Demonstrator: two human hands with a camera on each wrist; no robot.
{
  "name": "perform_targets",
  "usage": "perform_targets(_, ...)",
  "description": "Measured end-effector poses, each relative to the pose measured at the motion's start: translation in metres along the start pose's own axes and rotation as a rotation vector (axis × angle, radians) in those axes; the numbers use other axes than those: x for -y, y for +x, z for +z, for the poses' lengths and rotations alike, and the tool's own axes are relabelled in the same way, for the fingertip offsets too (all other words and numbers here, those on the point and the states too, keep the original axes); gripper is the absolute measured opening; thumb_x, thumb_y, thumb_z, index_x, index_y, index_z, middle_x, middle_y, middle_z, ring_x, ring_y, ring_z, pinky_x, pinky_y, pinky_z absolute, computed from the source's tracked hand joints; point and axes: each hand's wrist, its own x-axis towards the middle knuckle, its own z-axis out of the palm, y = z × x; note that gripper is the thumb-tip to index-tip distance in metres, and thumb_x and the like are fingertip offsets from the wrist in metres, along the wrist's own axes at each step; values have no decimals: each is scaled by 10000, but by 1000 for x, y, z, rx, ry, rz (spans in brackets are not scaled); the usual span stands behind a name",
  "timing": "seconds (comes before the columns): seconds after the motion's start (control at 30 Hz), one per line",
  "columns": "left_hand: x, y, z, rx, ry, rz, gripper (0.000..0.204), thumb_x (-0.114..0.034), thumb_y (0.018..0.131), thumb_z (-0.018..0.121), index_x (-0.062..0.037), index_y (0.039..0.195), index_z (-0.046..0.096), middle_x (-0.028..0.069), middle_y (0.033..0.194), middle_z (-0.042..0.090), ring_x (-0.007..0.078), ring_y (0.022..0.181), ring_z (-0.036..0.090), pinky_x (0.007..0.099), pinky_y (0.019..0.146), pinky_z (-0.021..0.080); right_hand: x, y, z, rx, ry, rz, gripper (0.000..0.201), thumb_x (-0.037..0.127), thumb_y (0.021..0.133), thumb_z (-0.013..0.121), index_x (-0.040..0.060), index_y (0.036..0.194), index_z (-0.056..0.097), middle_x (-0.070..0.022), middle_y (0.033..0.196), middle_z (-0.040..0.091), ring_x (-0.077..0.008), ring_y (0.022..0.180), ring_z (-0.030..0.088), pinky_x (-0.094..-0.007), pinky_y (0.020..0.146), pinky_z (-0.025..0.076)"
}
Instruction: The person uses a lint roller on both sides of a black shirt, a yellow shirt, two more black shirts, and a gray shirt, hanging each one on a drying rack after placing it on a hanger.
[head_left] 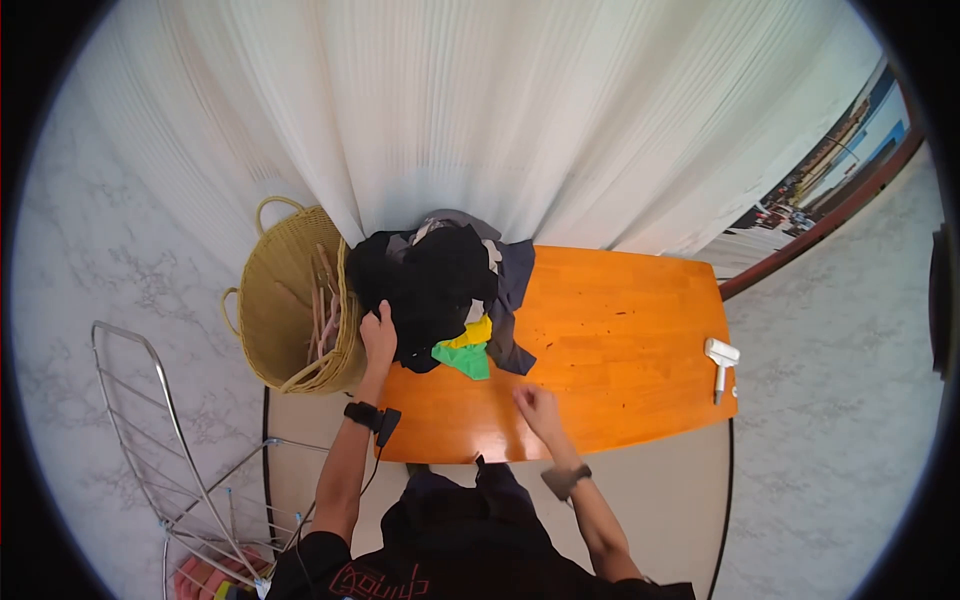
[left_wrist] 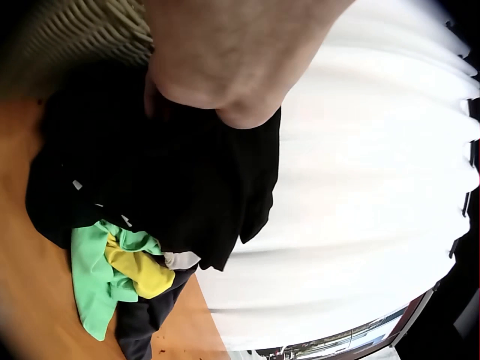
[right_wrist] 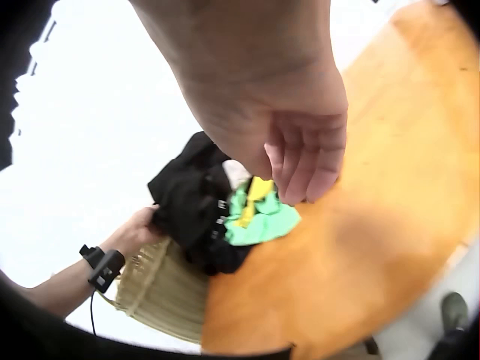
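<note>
Head view, nearest first: the person's black shirt (head_left: 440,545) is at the bottom, with a metal-tube rack (head_left: 122,329) off to the left. The right hand (head_left: 541,408) hangs above the near part of the glossy orange-brown wooden tabletop (head_left: 610,330), its fingers loosely curled in toward the palm and holding nothing. The left hand (head_left: 379,340) grips the near left edge of a large black fabric garment (head_left: 430,285); the fingertips are partly hidden in the folds, so their exact closure cannot be told.

The black garment lies on top of a heap at the tabletop's left end. From under it show a bright green cloth (head_left: 466,362), a yellow cloth (head_left: 472,332) and a dark grey-blue cloth (head_left: 517,270). Just beside the heap, on the left, stands a tan wicker basket (head_left: 262,320) with slender pinkish pieces inside. A white handheld device (head_left: 721,355) lies near the right end. Behind everything hangs a white pleated curtain (head_left: 470,100).

The step in hand seems to be taking hold of the black garment. A next move would call for a secure grip on the cloth, keeping its folds apart from the pieces beneath.
</note>
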Motion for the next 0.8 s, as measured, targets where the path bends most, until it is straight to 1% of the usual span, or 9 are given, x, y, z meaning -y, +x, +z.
perform_targets(0.03,-13,-3,-12,37,20,-3,585,-421,982,536,113,747,491,226,681,514,359,706,577,468,682,427,24,37,3,-59,91,-78,198,167,905,668,10,1025,678,-91,719,648,-141,625,597,-294,616,499)
perform_targets(0.07,-29,-6,-22,74,36,-8,616,-456,979,532,126,781,488,193,686,482,292,697,548,439,684,421,48,70,3,-29,143,-96,316,159,830,732,27,1104,646,-122,898,677,-292,752,684,-338,693,531)
perform_targets(0.17,-79,-15,-41,-46,-38,-1,598,-459,986,524,137,955,552,169,869,592,233,837,587,377,782,453,125,138,-5,-60,88,-369,770,157,727,805,91,1405,447,-155,1227,574,-300,1029,608,-390,836,523)
perform_targets(0.27,-179,-50,-76,-46,-404,27,519,-392,988,552,108,1119,593,122,1057,642,185,935,612,308,857,475,154,172,0,-104,31,-520,878,162,725,809,130,1480,361,-136,1218,570,-305,983,603,-385,844,502)
perform_targets(0.4,-276,-75,-101,-69,-608,202,445,-370,1002,533,61,1059,632,89,1003,661,145,895,617,290,822,493,165,201,-13,-19,148,-696,453,136,795,748,75,1222,610,-115,1010,654,-299,862,612,-373,770,507)
perform_targets(0.47,-305,-67,-123,-224,-618,234,442,-374,1001,534,53,1048,639,87,981,669,143,882,624,295,831,498,185,204,-55,-176,244,-655,131,135,887,659,47,985,669,-116,885,649,-298,836,611,-395,740,499)
perform_targets(0.53,-346,-68,-150,-134,-602,398,444,-381,1001,531,48,1041,638,88,981,668,144,889,627,298,837,500,208,206,-105,-304,383,-584,142,152,936,616,18,909,655,-137,848,640,-309,755,604,-383,677,485)
perform_targets(0.63,-378,-53,-164,-110,-586,485,443,-383,1000,532,45,1021,643,86,967,667,139,878,623,289,823,498,236,210,-172,-378,426,-613,229,182,994,551,-12,877,588,-97,682,508,-173,630,489,-328,580,403)
perform_targets(0.8,-405,-32,-157,-40,-646,500,448,-398,1005,510,27,992,652,64,925,664,125,832,605,274,785,479,280,196,-253,-478,499,-630,355,215,1033,489,9,749,435,19,634,324,-77,626,290,-276,541,299)
